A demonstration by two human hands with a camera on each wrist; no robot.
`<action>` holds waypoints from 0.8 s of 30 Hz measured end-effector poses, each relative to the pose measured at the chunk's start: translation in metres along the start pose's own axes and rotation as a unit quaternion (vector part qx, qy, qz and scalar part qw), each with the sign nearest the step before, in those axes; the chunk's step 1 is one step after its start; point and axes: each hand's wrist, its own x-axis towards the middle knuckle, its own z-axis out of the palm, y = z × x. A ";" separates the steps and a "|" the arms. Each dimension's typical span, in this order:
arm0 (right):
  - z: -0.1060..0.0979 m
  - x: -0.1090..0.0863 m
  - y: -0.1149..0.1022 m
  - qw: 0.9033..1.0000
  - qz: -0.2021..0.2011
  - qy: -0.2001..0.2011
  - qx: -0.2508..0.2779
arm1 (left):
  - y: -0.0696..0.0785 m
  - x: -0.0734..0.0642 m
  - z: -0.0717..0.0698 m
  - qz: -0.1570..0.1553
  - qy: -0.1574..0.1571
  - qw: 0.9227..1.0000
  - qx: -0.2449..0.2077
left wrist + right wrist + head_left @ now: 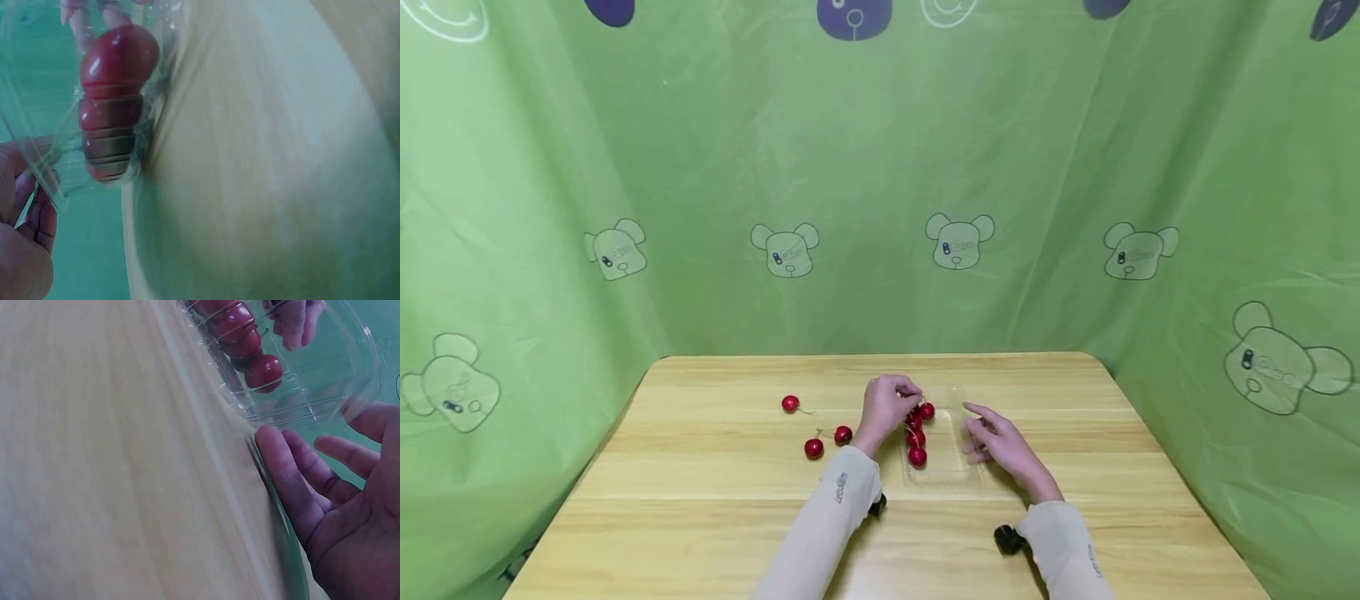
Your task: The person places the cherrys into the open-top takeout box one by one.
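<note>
A clear plastic container point(946, 477) lies on the table, with several red cherries point(917, 457) in a row along its left side. My left hand point(886, 408) is over the container's back left corner. Its thumb and index finger pinch a cherry by its green stem point(45, 161), as the left wrist view shows through the plastic. At the container's right wall is my right hand point(1006, 448), its fingers extended and spread. In the right wrist view the fingertips point(270, 440) are against or very near the clear wall; nothing is held in that hand.
Left of the container, three loose cherries with stems lie on the wooden table point(700, 467): one farther back point(790, 404), two nearer my left forearm. A green curtain point(865, 317) with bear faces surrounds the table at the back and sides.
</note>
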 end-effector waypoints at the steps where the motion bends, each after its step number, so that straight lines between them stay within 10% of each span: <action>1: 0.000 0.000 0.000 1.000 -0.001 -0.001 0.002 | -0.001 0.000 0.000 -0.003 -0.001 1.000 0.004; 24: -0.001 -0.002 0.003 1.000 -0.008 0.005 0.007 | -0.006 0.001 0.002 0.002 0.027 0.998 0.056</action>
